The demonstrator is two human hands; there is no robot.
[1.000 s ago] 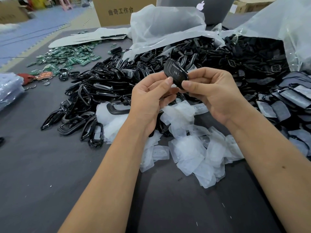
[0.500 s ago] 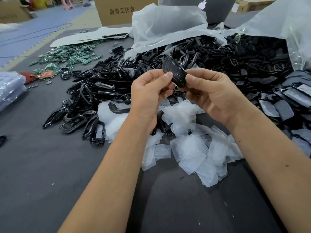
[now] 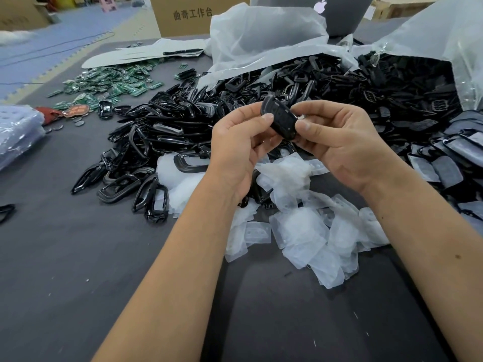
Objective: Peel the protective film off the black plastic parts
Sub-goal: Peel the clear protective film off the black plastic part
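A black plastic key-fob shell is held up over the table between both hands. My left hand pinches its left edge with thumb and fingers. My right hand grips its right side, thumb tip on the lower right corner. Whether film still covers its face is unclear. Below the hands lies a heap of peeled translucent film pieces. A pile of black frame parts spreads to the left. Film-covered grey parts lie at the right.
The dark grey table extends toward me. Green circuit boards lie at the back left. White plastic bags spill more black parts at the back. A cardboard box and a laptop stand behind.
Both hands have turned the black shell slightly and lifted it a little. The right thumb has shifted to its lower right corner. The piles have not moved.
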